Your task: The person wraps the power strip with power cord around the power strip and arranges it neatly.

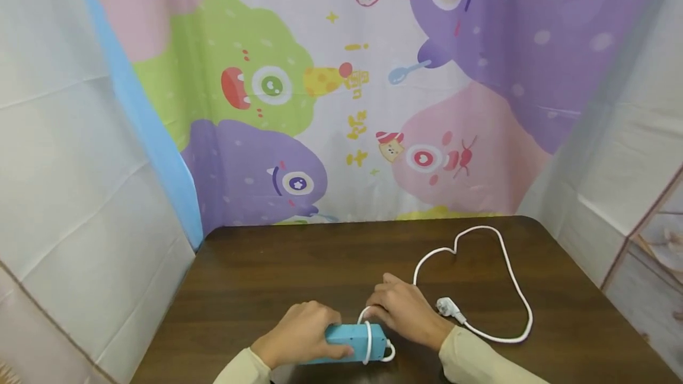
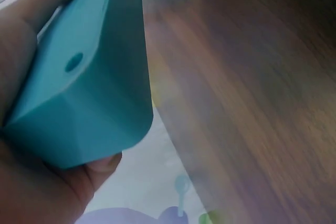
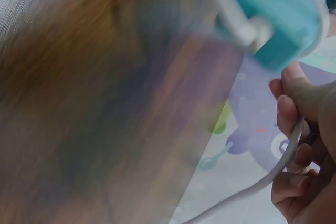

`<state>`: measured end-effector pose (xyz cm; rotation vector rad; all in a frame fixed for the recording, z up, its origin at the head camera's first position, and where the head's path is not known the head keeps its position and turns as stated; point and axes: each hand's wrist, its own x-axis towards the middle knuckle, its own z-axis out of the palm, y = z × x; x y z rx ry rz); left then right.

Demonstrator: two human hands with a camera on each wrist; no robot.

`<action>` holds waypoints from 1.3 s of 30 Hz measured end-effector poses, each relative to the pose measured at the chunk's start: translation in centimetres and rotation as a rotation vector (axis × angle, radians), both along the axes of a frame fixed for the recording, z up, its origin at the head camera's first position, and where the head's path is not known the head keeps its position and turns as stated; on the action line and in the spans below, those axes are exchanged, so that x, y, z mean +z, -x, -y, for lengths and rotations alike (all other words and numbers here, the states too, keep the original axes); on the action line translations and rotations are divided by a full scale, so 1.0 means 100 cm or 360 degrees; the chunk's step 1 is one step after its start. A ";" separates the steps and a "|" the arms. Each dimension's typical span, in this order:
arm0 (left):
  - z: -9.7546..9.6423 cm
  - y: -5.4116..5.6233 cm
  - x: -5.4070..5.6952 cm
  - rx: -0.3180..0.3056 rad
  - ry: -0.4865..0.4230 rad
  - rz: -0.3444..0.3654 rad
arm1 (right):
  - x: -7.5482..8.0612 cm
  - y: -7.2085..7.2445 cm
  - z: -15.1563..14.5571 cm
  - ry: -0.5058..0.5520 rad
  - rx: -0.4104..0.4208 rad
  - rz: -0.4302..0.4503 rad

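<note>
A blue power strip (image 1: 352, 336) is held in my left hand (image 1: 304, 333), the thumb along its near side and the fingers over its far side. In the left wrist view the rounded bare end of the power strip (image 2: 100, 114) faces the camera. Its white cord (image 1: 368, 342) leaves the right end and loops once around the body. My right hand (image 1: 402, 310), just beyond that end, pinches the cord between thumb and fingers. In the right wrist view the cord (image 3: 257, 184) runs through the curled right fingers and trails away below.
The rest of the cord lies in a wide loop on the dark wooden table (image 1: 299, 265), right of my hands. Its white plug (image 1: 448, 308) rests near my right wrist. A cartoon-printed curtain (image 1: 341, 182) hangs behind the table's far edge, with pale cloth on both sides.
</note>
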<state>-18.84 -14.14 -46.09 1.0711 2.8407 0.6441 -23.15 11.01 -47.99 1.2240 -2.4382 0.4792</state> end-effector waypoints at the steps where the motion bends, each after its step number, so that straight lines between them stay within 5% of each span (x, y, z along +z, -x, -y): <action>1: -0.001 0.000 -0.001 0.0039 0.0031 -0.0033 | 0.002 -0.001 0.001 0.0013 0.0000 0.0018; 10: -0.005 0.004 -0.010 0.0264 0.0145 -0.0260 | 0.011 -0.010 0.006 0.0058 -0.0112 0.0025; 18: 0.003 0.010 -0.022 0.0453 0.0221 -0.0614 | 0.015 -0.013 0.005 0.0113 -0.0095 -0.0070; 39: 0.003 0.015 -0.010 0.0792 -0.0180 -0.0395 | 0.016 -0.014 0.006 0.0238 0.0045 0.0023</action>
